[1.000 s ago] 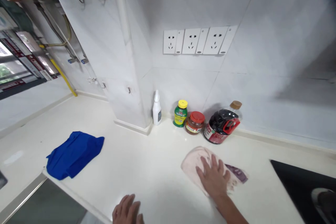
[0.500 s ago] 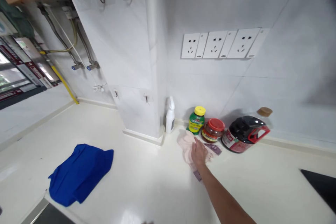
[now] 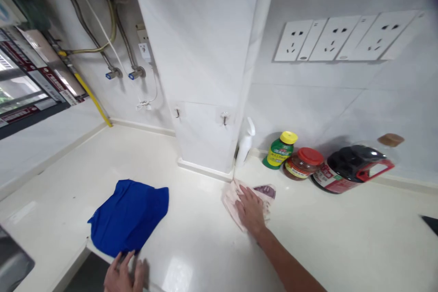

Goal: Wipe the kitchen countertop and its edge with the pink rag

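My right hand (image 3: 252, 210) lies on a pale pink cloth (image 3: 233, 198) with a purple patch, pressing it against the counter with fingers stretched and somewhat spread. The cloth is just in front of the wall column's base. At the bottom edge of the view, my left hand (image 3: 123, 273) has its fingers apart, at the near edge of a crumpled blue cloth (image 3: 132, 214). Whether those fingertips touch the blue cloth, I cannot tell. Part of the left hand is cut off by the frame.
Along the wall stand a white spray bottle (image 3: 245, 142), a green bottle with a yellow cap (image 3: 278, 151), a red-lidded jar (image 3: 303, 164) and a large dark jug (image 3: 349, 169) with a red handle. A column (image 3: 205, 54) juts out. A sink (image 3: 13, 260) is at lower left.
My right hand has drawn the pink cloth away from the bottles, toward the column's base. My left hand has come up into view near the blue cloth. The camera view has shifted.
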`<state>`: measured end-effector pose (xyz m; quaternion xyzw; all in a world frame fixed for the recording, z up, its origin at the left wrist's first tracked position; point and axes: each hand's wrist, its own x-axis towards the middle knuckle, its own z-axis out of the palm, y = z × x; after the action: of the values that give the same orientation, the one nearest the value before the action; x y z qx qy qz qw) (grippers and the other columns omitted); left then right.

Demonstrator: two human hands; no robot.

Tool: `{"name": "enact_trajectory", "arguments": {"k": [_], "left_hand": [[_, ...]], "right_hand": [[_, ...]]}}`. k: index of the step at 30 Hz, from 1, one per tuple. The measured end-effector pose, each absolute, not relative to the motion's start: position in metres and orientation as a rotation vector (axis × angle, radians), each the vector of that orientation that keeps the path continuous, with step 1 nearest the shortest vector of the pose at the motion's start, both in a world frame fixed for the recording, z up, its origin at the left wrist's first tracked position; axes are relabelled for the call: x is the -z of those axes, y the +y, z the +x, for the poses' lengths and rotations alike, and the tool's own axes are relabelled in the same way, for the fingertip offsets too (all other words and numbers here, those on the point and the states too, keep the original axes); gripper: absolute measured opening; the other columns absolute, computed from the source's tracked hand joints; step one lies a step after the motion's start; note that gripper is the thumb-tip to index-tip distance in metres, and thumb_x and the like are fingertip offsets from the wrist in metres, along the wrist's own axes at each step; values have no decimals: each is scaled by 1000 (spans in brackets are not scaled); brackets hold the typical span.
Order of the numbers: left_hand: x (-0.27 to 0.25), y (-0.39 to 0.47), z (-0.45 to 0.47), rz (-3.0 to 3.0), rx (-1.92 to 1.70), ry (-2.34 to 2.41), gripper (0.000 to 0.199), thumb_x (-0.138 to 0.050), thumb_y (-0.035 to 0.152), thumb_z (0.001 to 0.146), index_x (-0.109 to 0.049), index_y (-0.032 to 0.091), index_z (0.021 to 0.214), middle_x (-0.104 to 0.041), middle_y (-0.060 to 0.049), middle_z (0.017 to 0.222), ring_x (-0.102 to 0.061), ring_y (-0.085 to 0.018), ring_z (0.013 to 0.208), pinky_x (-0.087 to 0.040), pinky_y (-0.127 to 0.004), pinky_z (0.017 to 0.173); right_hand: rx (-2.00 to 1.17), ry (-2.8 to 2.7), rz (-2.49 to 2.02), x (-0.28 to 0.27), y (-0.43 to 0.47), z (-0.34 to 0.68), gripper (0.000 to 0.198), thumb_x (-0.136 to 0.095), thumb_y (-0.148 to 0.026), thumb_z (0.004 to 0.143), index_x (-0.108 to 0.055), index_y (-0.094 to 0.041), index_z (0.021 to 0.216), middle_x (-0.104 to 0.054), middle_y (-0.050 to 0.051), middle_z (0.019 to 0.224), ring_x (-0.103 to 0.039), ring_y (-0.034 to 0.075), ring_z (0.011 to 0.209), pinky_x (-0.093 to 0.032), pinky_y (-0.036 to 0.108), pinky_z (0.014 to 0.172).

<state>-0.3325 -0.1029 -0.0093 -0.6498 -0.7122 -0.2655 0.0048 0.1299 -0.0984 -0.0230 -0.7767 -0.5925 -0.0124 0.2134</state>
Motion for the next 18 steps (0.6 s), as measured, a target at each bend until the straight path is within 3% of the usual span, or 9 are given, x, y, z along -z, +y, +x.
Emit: {"name": "enact_trajectory", "arguments": {"k": [3, 6, 11, 14, 18], "left_hand": [[1, -81, -318, -2019, 747, -2266, 55, -34, 50, 97, -70, 16, 122, -49, -22, 147, -45, -39, 140, -39, -63, 110], [-4, -70, -306, -2051, 677, -2247, 49, -36, 44, 99, -67, 19, 127, -44, -20, 155, -34, -37, 149, -36, -63, 111], [1, -66, -310, -2169, 596, -2151, 46, -39, 39, 99, -66, 18, 130, -57, -19, 145, -44, -35, 141, -39, -57, 108], [4, -66, -314, -2162, 606, -2130, 44, -42, 38, 98, -67, 19, 128, -59, -17, 143, -48, -34, 137, -40, -54, 107], [5, -66, -314, -2140, 616, -2100, 41, -42, 35, 98, -68, 20, 126, -62, -16, 140, -50, -33, 136, -40, -52, 106]], "right_hand": [[32, -1605, -2040, 31, -128, 96, 44, -30, -31, 104, -64, -22, 130, -53, 8, 148, -40, 28, 141, -35, 50, 112], [17, -1663, -1970, 37, -160, 50, 44, -35, -33, 103, -59, -27, 140, -47, 7, 153, -35, 30, 145, -35, 53, 112], [47, -1818, -2089, 31, -175, 5, 40, -55, -37, 93, -64, -37, 133, -30, 3, 164, -22, 39, 150, -30, 64, 112], [63, -1687, -2182, 25, -145, 18, 41, -49, -34, 94, -65, -30, 132, -38, 7, 159, -28, 38, 146, -31, 61, 112], [63, -1417, -2134, 21, -84, 48, 44, -32, -31, 99, -69, -19, 119, -57, 15, 137, -48, 34, 126, -37, 53, 109]]}}
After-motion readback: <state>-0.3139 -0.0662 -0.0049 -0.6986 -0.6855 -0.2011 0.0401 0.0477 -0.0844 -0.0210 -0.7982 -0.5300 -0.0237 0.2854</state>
